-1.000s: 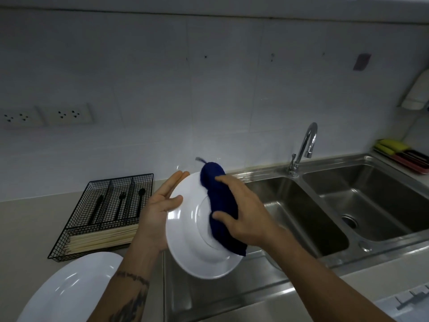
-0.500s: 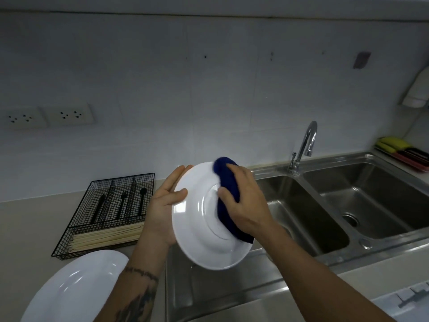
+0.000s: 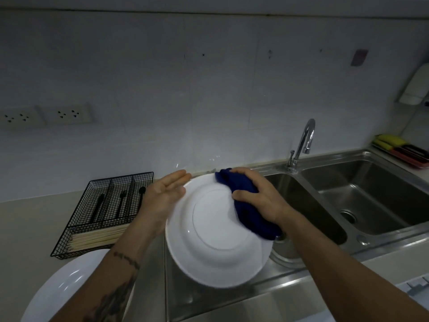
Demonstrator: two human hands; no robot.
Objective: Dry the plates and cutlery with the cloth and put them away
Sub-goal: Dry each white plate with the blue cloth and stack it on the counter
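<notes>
Nearest you, at the lower left, a second round white plate [image 3: 69,289] lies flat on the pale counter [image 3: 27,228], partly under your left forearm. This looks like the put-down spot, so the way out for the plate in hand is down and to your left.

Between your hands, over the steel draining board [image 3: 209,305], you hold the round white ceramic plate [image 3: 216,233] tilted, its underside and foot ring facing you. Your left hand [image 3: 162,201] supports its upper-left rim with fingers straight and flat along the edge, not curled round it. Your right hand [image 3: 260,201] grips the dark blue cloth [image 3: 250,214], fingers bent over it, pressing it against the plate's upper-right rim; the cloth trails down toward the right edge.

The bare part of the underside lies down and left of the cloth, so the wipe should probably sweep that way, toward your left palm. That flat palm is the plate's only brace, so press lightly or it may slip.

Farther back on the left, the black wire-mesh cutlery tray [image 3: 104,212] holds dark-handled utensils upright in its slots and pale chopsticks along its front. It sits just behind your left hand, nearer to it than to your right.

Behind on the right lies the stainless double sink [image 3: 371,205].
</notes>
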